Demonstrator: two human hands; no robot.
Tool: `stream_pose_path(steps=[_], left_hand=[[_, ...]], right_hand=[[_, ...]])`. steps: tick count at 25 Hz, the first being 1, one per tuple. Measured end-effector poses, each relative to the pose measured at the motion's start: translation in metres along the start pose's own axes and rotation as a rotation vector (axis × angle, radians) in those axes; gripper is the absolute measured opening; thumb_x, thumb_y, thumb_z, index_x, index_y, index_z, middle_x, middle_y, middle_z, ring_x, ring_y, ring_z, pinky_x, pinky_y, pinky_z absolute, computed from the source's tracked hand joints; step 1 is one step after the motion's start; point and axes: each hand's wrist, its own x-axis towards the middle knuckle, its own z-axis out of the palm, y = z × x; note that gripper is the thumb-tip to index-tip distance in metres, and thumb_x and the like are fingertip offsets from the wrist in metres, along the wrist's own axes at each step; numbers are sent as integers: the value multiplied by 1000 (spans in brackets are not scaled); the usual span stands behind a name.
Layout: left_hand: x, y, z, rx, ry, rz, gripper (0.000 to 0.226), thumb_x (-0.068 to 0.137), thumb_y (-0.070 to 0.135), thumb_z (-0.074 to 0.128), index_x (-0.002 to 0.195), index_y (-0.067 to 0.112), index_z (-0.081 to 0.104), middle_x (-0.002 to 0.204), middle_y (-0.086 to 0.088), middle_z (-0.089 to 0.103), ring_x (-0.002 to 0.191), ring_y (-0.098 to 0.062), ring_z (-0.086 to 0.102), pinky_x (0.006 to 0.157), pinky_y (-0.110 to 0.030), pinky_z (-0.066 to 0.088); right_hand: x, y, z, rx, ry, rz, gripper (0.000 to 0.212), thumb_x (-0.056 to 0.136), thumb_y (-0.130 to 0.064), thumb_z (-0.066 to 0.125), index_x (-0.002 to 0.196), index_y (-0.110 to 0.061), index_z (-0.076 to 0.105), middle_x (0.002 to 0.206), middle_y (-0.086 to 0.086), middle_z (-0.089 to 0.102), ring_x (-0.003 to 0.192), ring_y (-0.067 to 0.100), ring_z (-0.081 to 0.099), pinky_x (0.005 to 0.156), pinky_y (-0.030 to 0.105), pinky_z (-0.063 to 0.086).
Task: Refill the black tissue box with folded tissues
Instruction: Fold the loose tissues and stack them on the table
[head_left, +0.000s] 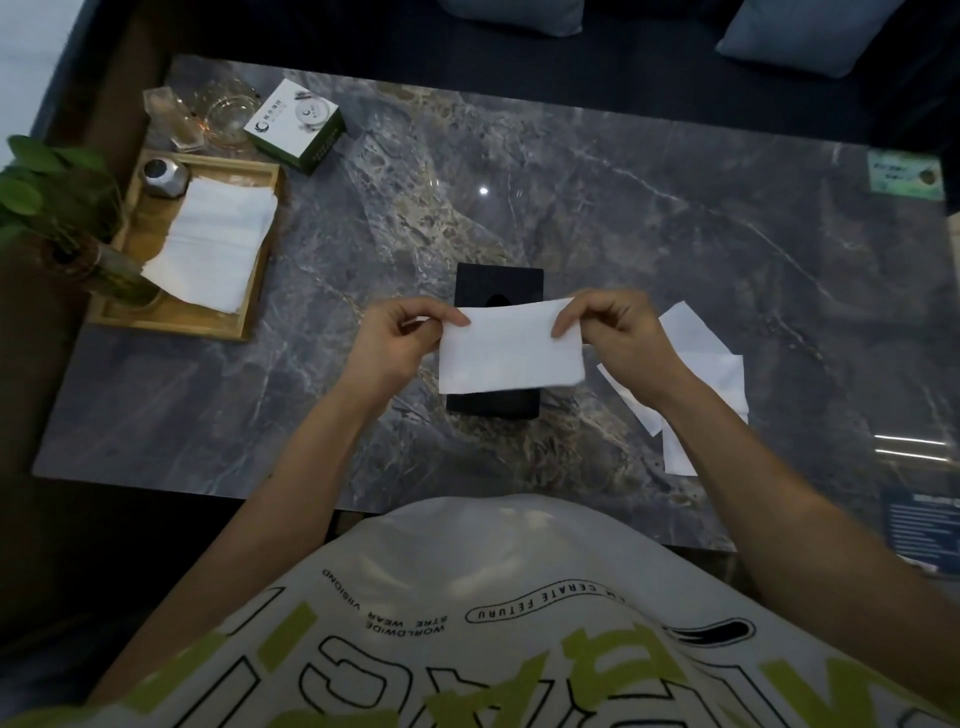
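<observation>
both hands raised side by side, left hand (402, 338) pinching, right hand (610, 325) pinching, forearms bare

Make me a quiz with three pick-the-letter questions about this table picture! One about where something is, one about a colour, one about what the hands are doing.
1. Where is the wooden tray?
A. far left of the table
B. right edge
C. on the sofa

2. What colour is the tissue box under the hands?
A. white
B. black
C. green

3. What are both hands doing?
A. resting flat
B. holding a cup
C. holding one folded white tissue

Answers: 1 A, the wooden tray sits at the left beside the plant. 2 B, the black tissue box is dark all over. 3 C, the left hand and right hand pinch the folded white tissue at its top corners.
</observation>
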Motion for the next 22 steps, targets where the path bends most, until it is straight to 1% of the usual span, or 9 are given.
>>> stream_pose_path(steps=[3,5,8,10,12,13,15,18,22], left_hand=[[2,-1,3,-29,11,-31,45,90,-12,35,83,12,72,94,-5,68,85,-12,65,76,-31,55],[5,0,6,-104,30,-104,47,89,-12,31,86,13,70,96,-9,69,88,-19,67,81,-38,55],[8,5,8,-207,63,-223,29,93,3,43,101,17,68,92,-9,74,85,-19,70,75,-34,56],[7,4,7,-144,4,-174,19,94,16,58,110,20,66,97,-8,72,87,-16,69,76,-30,56],[7,4,6,2,-64,-137,22,87,22,70,109,20,68,96,-5,71,82,-7,67,73,-22,52],[8,4,7,49,-95,-143,23,85,22,73,108,19,69,93,-4,71,80,-3,66,72,-19,50],[10,6,9,69,-164,-171,26,84,19,73,110,16,71,93,-4,73,82,-5,68,73,-19,51],[11,5,10,75,-257,-184,28,85,19,72,112,11,71,103,-7,74,94,-18,70,81,-28,55],[12,3,11,92,-272,-224,21,86,22,71,105,13,74,100,-5,76,89,-15,71,78,-28,54]], right_hand=[[1,3,0,64,-9,40,44,90,15,44,74,-15,72,105,8,68,107,25,64,92,40,55],[1,5,-1,79,2,88,47,92,9,41,78,-20,75,112,7,67,112,27,61,92,41,53],[3,8,-1,138,6,160,50,89,0,35,78,-23,78,117,10,66,114,29,59,92,46,53],[5,8,1,189,11,194,44,85,-6,38,75,-22,78,113,7,67,112,28,60,90,48,54],[5,6,4,166,14,197,35,83,-12,46,75,-25,77,99,-11,69,99,9,62,80,36,55],[5,4,5,118,14,178,31,82,-13,50,75,-30,76,89,-21,68,88,-3,60,75,28,49],[7,0,7,41,-4,130,29,82,-13,56,76,-37,72,80,-28,65,77,-11,57,70,17,41],[12,-2,10,43,-39,64,32,81,-5,62,88,-35,69,93,-19,71,93,-2,64,77,17,47],[16,-4,15,77,-73,41,41,82,6,62,104,-28,66,97,-8,75,98,7,67,84,17,50]])
